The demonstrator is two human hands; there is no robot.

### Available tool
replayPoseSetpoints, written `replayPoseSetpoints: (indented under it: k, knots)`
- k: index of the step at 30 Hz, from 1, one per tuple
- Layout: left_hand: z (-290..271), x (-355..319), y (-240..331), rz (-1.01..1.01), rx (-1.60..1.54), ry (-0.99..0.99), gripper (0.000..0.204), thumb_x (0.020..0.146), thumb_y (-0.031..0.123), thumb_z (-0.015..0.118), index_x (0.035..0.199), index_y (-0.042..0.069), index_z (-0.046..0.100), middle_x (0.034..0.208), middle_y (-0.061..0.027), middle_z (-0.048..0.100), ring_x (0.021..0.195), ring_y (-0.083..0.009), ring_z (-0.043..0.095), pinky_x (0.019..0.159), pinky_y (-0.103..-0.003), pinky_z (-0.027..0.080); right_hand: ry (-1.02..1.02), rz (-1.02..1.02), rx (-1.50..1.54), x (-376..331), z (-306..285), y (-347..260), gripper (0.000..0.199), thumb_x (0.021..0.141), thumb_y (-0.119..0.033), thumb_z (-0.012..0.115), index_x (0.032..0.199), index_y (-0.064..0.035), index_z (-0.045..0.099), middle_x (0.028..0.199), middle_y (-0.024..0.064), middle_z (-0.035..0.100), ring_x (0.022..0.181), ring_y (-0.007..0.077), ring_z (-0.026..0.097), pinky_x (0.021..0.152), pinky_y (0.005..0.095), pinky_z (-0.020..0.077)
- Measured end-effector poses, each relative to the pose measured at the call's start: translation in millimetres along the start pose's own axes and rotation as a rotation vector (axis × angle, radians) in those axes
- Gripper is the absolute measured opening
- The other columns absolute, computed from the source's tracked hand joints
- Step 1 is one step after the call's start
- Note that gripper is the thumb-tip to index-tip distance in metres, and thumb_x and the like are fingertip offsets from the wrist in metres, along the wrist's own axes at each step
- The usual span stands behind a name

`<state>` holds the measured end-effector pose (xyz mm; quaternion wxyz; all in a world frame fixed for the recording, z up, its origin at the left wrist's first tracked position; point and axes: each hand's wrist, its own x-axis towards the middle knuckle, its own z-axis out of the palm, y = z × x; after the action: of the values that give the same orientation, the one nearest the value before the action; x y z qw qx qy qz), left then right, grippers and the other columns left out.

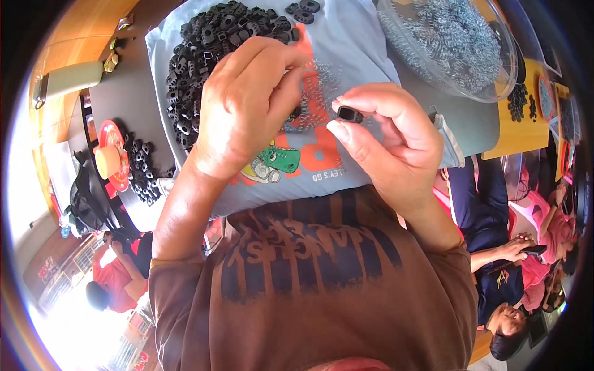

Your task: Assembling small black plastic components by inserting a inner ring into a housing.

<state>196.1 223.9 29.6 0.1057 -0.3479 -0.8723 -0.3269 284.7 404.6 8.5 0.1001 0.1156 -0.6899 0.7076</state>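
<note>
Small black part in a right-hand pinch, slanting left to right

My right hand [405, 127] holds a small black part [349, 114] up over the right side of the pale blue cloth [356, 28]. Fingers: thumb on the near side, index on the far side, pinching it at the tips; the others curl behind. Long axis runs roughly left to right on a slight slant, left end a little farther from me, right end nearer. A rounded, window-like face is turned upward, toward my eyes.

Looks: stubby, rounded at the corners, all black, with a thin paler gleam round the edge of that face. Finer detail too small to read.

My left hand [241, 99] hangs over the pile of black parts [185, 80], back of the hand up. Its fingers bend to the right, thumb and index tips near each other beside a scatter of loose springs [318, 86]; whether they grip anything, I cannot tell.

Around: cloth printed with orange lettering and a green crocodile [283, 159]. Far right, a clear round tub [461, 93] full of springs on the grey worktop [486, 123]. Left, a red plate [124, 167], with a smaller cluster of black parts [141, 164] just beside it.
</note>
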Motion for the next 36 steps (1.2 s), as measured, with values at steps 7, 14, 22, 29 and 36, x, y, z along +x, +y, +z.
replayPoseSetpoints:
  k: [7,14,22,29,36]
  knots:
    - [-23.9,-14.1,30.2,-0.049,-0.269,-0.061,0.022,0.075,-0.009,0.069,0.094,0.001,0.064,0.087,-0.0109,0.067,0.075,-0.0264,0.067,0.067,-0.031,0.054,0.011,-0.050,-0.048,5.7,3.1,-4.4,0.028,0.079,0.005,0.074,0.106,0.0036,0.065,0.098,0.0103,0.065,0.083,0.0146,0.059,0.073,0.0269,0.0469]
    - [-31.8,-19.4,30.1,0.109,-0.150,-0.057,0.032,0.068,-0.009,0.071,0.098,0.003,0.066,0.092,-0.0122,0.067,0.077,-0.0270,0.067,0.066,-0.033,0.054,-0.006,-0.042,0.004,8.0,11.5,-6.1,0.024,0.077,0.000,0.078,0.100,0.0006,0.069,0.082,0.0070,0.065,0.060,0.0099,0.057,0.055,0.0238,0.0434]
    - [-44.5,-34.3,30.8,0.242,-0.096,-0.114,0.039,0.064,-0.017,0.068,0.101,-0.004,0.066,0.094,-0.0182,0.066,0.074,-0.0288,0.065,0.060,-0.033,0.052,-0.118,-0.028,-0.043,4.4,12.0,-7.2,0.026,0.077,0.000,0.077,0.102,0.0004,0.069,0.082,0.0081,0.065,0.063,0.0121,0.058,0.055,0.0243,0.0437]
    - [-36.3,-62.5,29.4,0.066,-0.234,-0.106,0.046,0.064,-0.015,0.066,0.108,-0.002,0.068,0.105,-0.0141,0.064,0.078,-0.0219,0.064,0.065,-0.030,0.053,-0.167,0.063,0.019,-3.7,20.9,-4.4,0.029,0.076,0.003,0.076,0.104,0.0011,0.069,0.092,0.0097,0.068,0.070,0.0141,0.060,0.060,0.0246,0.0459]
    - [-44.0,-53.4,30.2,-0.074,-0.153,-0.044,0.047,0.070,-0.017,0.064,0.114,-0.002,0.066,0.102,-0.0165,0.064,0.082,-0.0252,0.065,0.068,-0.033,0.054,-0.201,0.088,0.028,-2.6,19.0,-4.8,0.028,0.079,0.002,0.075,0.106,0.0027,0.067,0.093,0.0113,0.066,0.070,0.0135,0.061,0.059,0.0236,0.0461]
